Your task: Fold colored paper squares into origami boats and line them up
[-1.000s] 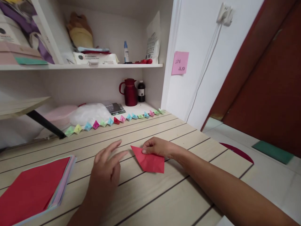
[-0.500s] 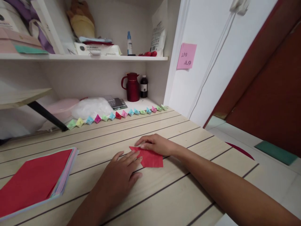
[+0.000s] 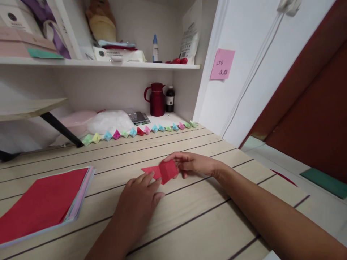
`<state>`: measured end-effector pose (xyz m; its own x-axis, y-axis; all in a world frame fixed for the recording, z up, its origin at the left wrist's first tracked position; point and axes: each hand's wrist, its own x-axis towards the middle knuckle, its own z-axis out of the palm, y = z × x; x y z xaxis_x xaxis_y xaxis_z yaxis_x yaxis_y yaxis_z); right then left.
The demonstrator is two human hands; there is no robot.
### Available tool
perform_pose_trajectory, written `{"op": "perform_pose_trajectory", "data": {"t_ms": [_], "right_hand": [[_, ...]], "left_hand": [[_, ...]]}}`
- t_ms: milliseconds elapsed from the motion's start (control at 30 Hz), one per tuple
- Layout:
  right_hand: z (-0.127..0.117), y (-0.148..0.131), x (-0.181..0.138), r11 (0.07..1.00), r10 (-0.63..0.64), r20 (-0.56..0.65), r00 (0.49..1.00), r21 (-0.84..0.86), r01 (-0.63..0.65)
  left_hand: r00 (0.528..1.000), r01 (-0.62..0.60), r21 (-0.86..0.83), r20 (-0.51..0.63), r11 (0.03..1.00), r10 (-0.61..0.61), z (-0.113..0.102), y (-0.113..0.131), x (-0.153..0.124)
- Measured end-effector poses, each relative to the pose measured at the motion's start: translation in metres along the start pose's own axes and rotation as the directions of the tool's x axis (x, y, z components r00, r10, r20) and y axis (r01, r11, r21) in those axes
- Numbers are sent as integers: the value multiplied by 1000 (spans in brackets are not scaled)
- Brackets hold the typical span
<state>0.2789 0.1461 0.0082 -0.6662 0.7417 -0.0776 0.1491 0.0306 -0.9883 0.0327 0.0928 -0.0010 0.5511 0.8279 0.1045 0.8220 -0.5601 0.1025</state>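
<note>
At lower centre of the frame, the left hand (image 3: 141, 200) lies flat, fingertips pressing the near edge of a red paper piece (image 3: 162, 171) against the wooden table (image 3: 189, 224), apparently to pin it while a flap is folded. Just beyond, at mid-frame, the right hand (image 3: 193, 164) pinches the paper's raised right flap between thumb and fingers, lifting it off the surface. The piece's long axis runs left to right, its pointed tip aimed left. A stack of coloured sheets (image 3: 43, 202) sits lower left; a row of small folded paper shapes (image 3: 138, 130) lines the table's far edge.
</note>
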Motion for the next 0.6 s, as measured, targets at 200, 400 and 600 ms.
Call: {"op": "perform_pose_trajectory", "data": {"t_ms": [200, 400, 600], "right_hand": [[1, 10, 11, 922, -214, -152, 965, -357, 148], [0, 11, 16, 817, -279, -166, 946, -559, 142], [5, 15, 25, 765, -266, -238, 934, -641, 55]], "left_hand": [[1000, 19, -22, 26, 1000, -18, -2, 2, 0], [999, 24, -51, 47, 998, -22, -6, 3, -1], [998, 46, -54, 56, 998, -43, -4, 3, 2]]}}
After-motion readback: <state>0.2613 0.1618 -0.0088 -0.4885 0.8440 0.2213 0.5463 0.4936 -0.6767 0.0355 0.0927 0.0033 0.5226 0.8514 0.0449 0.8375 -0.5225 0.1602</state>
